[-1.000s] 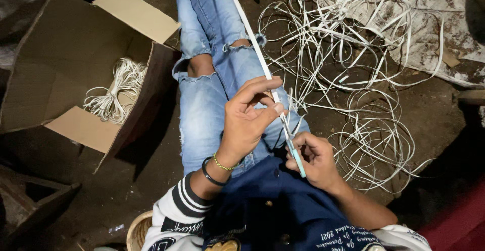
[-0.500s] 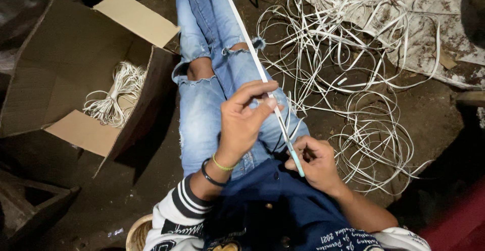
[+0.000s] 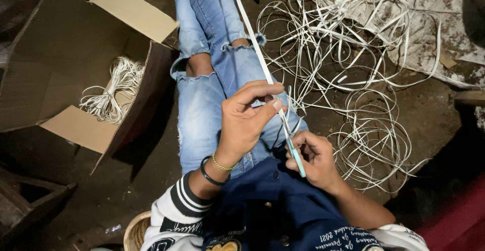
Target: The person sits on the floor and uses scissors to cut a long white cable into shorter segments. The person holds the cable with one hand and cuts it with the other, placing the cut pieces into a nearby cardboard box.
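I sit with my legs in torn blue jeans [image 3: 207, 84] stretched out over the dirt floor. My left hand [image 3: 247, 119] pinches a long flat white strip [image 3: 250, 34] between thumb and fingers; the strip runs up and away across my knee. My right hand [image 3: 313, 157] grips a small tool with a light blue handle [image 3: 298, 161], its thin blade against the strip just below my left fingers. The two hands are a few centimetres apart over my lap.
An open cardboard box [image 3: 60, 64] at the left holds a coiled bundle of white strips [image 3: 113, 92]. A tangle of loose white strips [image 3: 364, 79] covers the ground at the right. A woven basket rim [image 3: 134, 233] shows at the bottom left.
My left hand has slid slightly along the strip and its fingers have spread a little. The right hand and tool stay in nearly the same place.
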